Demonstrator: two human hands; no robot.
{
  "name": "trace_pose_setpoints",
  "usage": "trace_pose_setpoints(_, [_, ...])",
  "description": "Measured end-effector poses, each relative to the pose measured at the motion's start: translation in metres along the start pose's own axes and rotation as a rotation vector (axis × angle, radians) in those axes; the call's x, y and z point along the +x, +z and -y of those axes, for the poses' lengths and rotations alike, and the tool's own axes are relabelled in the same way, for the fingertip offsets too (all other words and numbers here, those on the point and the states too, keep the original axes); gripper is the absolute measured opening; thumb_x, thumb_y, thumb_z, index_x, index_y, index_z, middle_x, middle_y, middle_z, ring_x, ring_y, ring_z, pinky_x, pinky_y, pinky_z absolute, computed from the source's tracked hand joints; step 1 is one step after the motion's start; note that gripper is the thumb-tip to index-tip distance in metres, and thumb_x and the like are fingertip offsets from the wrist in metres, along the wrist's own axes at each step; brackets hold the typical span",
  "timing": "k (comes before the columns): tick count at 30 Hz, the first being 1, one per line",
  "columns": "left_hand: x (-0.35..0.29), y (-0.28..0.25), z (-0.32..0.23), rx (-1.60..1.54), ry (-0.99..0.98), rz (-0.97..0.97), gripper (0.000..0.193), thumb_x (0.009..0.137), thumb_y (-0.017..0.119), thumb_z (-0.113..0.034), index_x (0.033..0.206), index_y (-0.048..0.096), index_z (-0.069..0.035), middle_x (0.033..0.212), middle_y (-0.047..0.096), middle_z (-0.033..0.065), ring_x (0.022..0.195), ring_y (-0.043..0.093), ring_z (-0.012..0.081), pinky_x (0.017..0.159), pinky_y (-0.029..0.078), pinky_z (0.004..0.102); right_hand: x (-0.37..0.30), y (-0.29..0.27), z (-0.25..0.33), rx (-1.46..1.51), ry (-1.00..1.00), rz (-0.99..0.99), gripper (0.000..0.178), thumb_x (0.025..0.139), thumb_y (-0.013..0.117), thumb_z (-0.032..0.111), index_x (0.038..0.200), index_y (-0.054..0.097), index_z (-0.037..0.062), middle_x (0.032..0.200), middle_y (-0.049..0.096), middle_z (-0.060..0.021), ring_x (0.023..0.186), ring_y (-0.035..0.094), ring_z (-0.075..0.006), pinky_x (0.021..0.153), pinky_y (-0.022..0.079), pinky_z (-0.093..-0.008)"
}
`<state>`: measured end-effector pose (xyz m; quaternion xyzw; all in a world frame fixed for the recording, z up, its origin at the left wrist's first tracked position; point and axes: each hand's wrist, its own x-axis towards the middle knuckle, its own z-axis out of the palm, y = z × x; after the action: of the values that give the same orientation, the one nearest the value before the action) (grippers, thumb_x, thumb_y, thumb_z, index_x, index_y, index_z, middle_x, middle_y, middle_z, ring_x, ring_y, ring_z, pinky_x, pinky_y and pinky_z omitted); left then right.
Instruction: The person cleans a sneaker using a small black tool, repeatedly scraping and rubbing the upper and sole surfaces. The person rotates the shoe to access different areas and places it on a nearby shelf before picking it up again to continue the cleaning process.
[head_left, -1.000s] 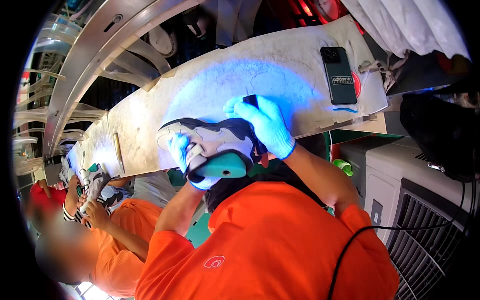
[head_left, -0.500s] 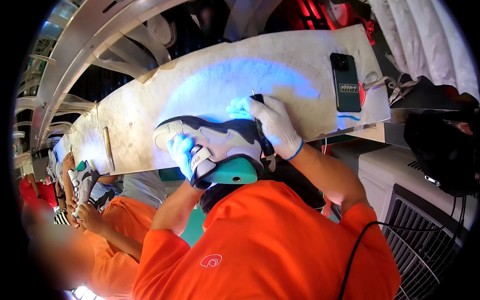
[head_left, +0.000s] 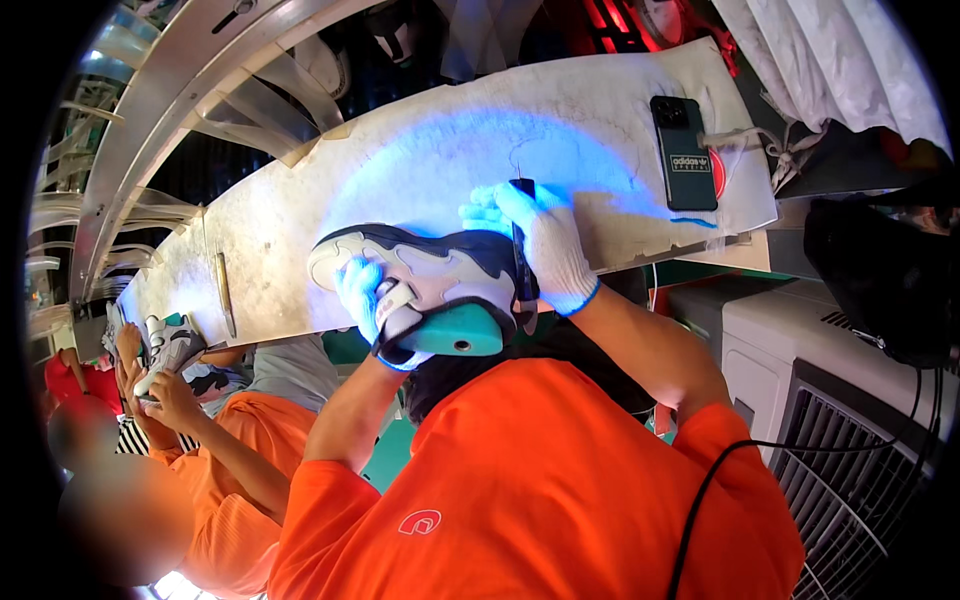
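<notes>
A white, grey and black sneaker [head_left: 430, 275] lies tilted on its side over the table's near edge, a teal shoe last [head_left: 455, 330] filling its opening. My gloved left hand [head_left: 358, 292] grips the sneaker round its strap and tongue, lit blue. In my gloved right hand [head_left: 545, 240] is a slim black tool [head_left: 522, 235] with a thin needle-like tip, pointing away from me. That hand is next to the sneaker's sole edge at the right, its fingers partly spread to the left. Whether the tool touches the sneaker I cannot tell.
A pale worktable [head_left: 400, 160] carries a patch of blue light. On it lie a dark phone [head_left: 687, 155] at the right and a thin pointed tool [head_left: 224, 295] at the left. A co-worker at the left handles another sneaker [head_left: 172, 345]. A metal rack [head_left: 140, 120] curves behind.
My right hand has turned slightly, and the black tool stands more upright. My left hand keeps its hold on the sneaker. The co-worker's sneaker has turned in their hands.
</notes>
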<state>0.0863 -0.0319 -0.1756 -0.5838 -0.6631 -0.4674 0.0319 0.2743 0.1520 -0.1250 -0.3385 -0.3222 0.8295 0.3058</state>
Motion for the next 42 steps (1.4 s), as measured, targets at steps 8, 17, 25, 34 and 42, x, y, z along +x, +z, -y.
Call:
trace_pose_setpoints(8, [-0.001,0.002,-0.005,0.034,-0.208,0.294,0.061,0.077,0.084,-0.049,0.118,0.060,-0.010,0.097,0.063,0.0033,0.094,0.066,0.0250,0.088,0.052,0.0452,0.016,0.003,0.017,-0.640,0.030,0.225,0.029,0.104,0.071,0.020,0.118,0.079,-0.0039,0.102,0.081,-0.0065,0.096,0.072,-0.0132,0.092,0.058,-0.0333])
trace_pose_setpoints(17, [0.010,0.005,0.007,0.005,0.177,-0.034,0.037,0.077,0.078,-0.031,0.100,0.060,-0.009,0.089,0.060,0.0058,0.083,0.061,0.0289,0.082,0.046,0.0462,0.035,0.015,0.026,-0.642,0.010,0.524,0.039,0.102,0.075,0.027,0.128,0.080,-0.0016,0.101,0.080,-0.0107,0.092,0.066,-0.0145,0.089,0.055,-0.0340])
trace_pose_setpoints(25, [0.026,-0.009,-0.021,0.056,-0.028,-0.041,0.027,0.075,0.077,-0.024,0.089,0.061,-0.008,0.084,0.057,0.0077,0.074,0.058,0.0317,0.076,0.041,0.0470,0.054,0.062,0.040,-1.159,0.079,0.755,0.042,0.104,0.069,0.034,0.127,0.079,0.0013,0.108,0.080,-0.0157,0.094,0.068,-0.0235,0.092,0.055,-0.0405])
trace_pose_setpoints(34, [0.082,-0.019,-0.077,0.215,-0.030,0.088,0.098,0.063,0.103,-0.050,0.136,0.064,0.003,0.129,0.069,0.0254,0.115,0.070,0.0469,0.102,0.056,0.0556,0.061,0.017,0.038,-0.907,-0.259,-0.015,0.032,0.107,0.073,0.033,0.111,0.077,0.0010,0.093,0.077,-0.0094,0.079,0.065,-0.0153,0.070,0.052,-0.0358])
trace_pose_setpoints(42, [0.204,-0.015,-0.073,0.271,-0.473,0.691,0.115,0.070,0.088,-0.078,0.143,0.057,0.006,0.131,0.071,0.0301,0.118,0.074,0.0475,0.103,0.059,0.0515,0.011,-0.034,0.040,-0.571,-0.308,-0.170,0.036,0.115,0.066,0.037,0.097,0.070,0.0058,0.076,0.064,-0.0015,0.058,0.058,-0.0102,0.054,0.046,-0.0280])
